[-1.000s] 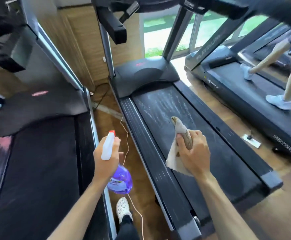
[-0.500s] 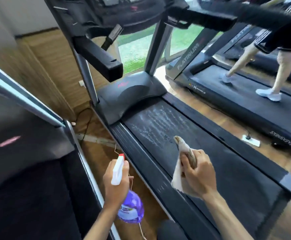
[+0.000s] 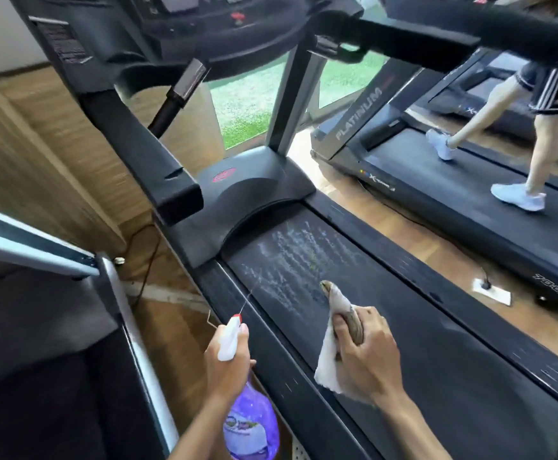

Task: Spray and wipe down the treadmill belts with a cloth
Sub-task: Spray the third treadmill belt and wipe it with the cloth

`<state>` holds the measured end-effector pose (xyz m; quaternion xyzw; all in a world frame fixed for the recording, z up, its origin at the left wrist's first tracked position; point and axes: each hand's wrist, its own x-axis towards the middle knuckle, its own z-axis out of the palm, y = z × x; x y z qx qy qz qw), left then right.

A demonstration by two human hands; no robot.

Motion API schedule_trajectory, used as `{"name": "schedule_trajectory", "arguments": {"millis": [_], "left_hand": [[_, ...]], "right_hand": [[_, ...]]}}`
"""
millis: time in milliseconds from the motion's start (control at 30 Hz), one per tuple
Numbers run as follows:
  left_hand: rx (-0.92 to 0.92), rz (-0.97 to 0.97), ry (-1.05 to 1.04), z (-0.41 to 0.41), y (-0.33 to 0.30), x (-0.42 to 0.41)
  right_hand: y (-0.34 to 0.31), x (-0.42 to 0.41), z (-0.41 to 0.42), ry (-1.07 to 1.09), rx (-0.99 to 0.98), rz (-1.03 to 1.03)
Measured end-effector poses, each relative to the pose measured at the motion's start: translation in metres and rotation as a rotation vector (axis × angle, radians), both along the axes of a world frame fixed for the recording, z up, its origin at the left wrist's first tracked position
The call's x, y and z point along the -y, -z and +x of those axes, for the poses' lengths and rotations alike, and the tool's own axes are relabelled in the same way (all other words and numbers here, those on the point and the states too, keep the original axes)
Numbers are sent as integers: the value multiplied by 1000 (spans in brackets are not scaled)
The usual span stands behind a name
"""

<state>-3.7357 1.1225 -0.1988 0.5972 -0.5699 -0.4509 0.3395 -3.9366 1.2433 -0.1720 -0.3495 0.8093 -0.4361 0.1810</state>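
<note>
the black rubber treadmill belt (image 3: 387,327) runs from the motor cover at 12 o'clock of the frame's centre down to 5 o'clock. its forward section, just behind the black curved plastic motor cover (image 3: 247,197), carries whitish streaks of fluid in rows; judged from this, spray has been laid there but not yet wiped off. the rear stretch toward 5 o'clock looks dull and dry, with no streaks visible, so it appears untreated. the neighbouring black treadmill deck (image 3: 39,393) at 8 o'clock shows no visible wet marks, though it is blurred. assessment: the task is at an early stage, one belt part sprayed, wiping and the remaining belts outstanding.

the crumpled white cloth with a brown soiled end (image 3: 337,330) sits over the belt at 6 o'clock of the streaked patch, near it but not on it; whether it touches the belt cannot be told. the right hand (image 3: 367,356) is closed round the cloth in a fist, fingers curled over the bunched upper part, the loose white corner hanging below.

the purple translucent spray bottle with a white trigger head and red nozzle tip (image 3: 238,386) is at 9 o'clock of the cloth, over the belt's left side rail. the left hand (image 3: 226,366) grips its neck, fingers wrapped at the trigger, nozzle aimed toward 1 o'clock. a thin pale line leaves the nozzle toward the streaks, probably a jet.

at 2 o'clock a person's legs in white trainers (image 3: 519,194) stand on another treadmill.
</note>
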Motion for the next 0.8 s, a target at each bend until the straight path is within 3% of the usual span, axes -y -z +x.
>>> {"name": "schedule_trajectory", "arguments": {"millis": [300,800], "left_hand": [[53,52,9,-34,-1,62],[102,26,275,-49,28,133]], "right_hand": [[5,46,-38,24,36,13],[42,109,-44,162,-40,146]]}}
